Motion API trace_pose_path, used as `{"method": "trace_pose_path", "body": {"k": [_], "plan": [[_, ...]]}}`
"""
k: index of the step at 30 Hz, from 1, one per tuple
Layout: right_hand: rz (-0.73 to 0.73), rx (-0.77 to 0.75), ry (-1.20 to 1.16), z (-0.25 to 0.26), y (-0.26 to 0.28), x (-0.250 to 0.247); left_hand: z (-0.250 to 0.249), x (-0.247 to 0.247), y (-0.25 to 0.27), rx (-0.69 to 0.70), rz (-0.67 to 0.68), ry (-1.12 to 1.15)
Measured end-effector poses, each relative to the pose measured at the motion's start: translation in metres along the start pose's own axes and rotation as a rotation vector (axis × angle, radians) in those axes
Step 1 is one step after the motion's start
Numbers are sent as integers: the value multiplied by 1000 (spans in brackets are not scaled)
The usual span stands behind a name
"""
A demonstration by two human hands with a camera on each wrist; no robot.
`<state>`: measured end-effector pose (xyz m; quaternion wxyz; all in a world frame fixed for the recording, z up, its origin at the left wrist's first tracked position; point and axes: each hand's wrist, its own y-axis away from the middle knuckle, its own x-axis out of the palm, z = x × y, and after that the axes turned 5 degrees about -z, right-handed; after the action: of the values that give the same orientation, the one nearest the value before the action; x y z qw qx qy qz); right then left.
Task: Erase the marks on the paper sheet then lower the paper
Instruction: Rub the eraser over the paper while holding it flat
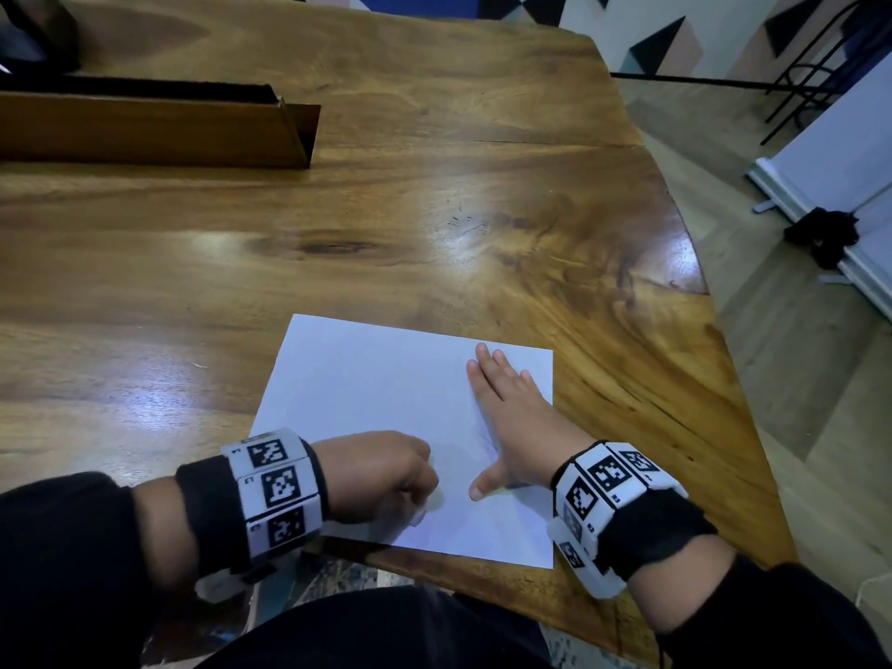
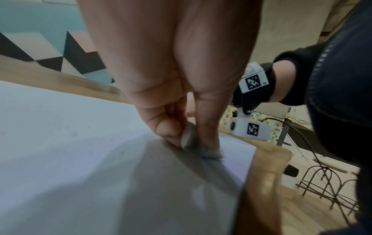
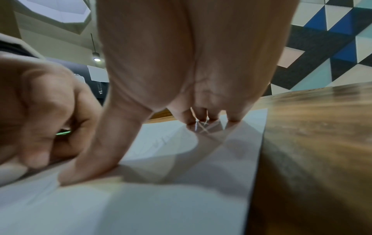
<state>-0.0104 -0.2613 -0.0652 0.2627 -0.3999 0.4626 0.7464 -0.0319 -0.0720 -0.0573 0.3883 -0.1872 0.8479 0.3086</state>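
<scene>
A white paper sheet (image 1: 376, 388) lies flat on the wooden table (image 1: 434, 224), close to its front edge. My right hand (image 1: 504, 415) rests flat on the sheet's right half, fingers straight and thumb spread, pressing it down. Faint pencil marks (image 1: 484, 444) show just left of that palm, and faint marks (image 3: 161, 141) show in the right wrist view too. My left hand (image 1: 410, 480) is curled in a fist over the sheet's near left part. Its thumb and fingers pinch a small whitish eraser (image 2: 187, 137) whose tip touches the paper.
A long open brown box (image 1: 159, 132) lies at the back left of the table. The table's curved right edge (image 1: 702, 282) drops to a wood floor with a black metal frame (image 1: 811, 74) and a white panel (image 1: 830, 152).
</scene>
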Motion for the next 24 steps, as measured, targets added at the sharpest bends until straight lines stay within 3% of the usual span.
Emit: {"method": "trace_pose_path", "body": {"k": [2, 5, 7, 9, 12, 14, 16, 21, 24], "plan": [[-6, -1, -3, 0, 0, 0, 3, -10, -13, -14, -9, -19], [-10, -5, -7, -1, 0, 1, 12, -30, -43, -182, -290, -8], [-14, -8, -5, -2, -1, 2, 16, -38, -53, -257, -408, -2], [-14, -8, -8, -2, -1, 2, 15, -31, -47, -220, -373, -7], [-11, -8, -24, -2, 0, 1, 5, -5, -21, -27, -190, -31], [-11, -9, -26, -2, 1, 0, 0, 4, -5, 18, -55, 34], [-6, -8, -18, -1, 0, 1, 0, 1, -7, 95, -15, -64], [1, -9, 2, -1, -1, 2, 10, -28, -40, -149, -290, -15], [-1, -15, -8, -2, -1, 1, 3, -14, -29, -108, -235, -29]]}}
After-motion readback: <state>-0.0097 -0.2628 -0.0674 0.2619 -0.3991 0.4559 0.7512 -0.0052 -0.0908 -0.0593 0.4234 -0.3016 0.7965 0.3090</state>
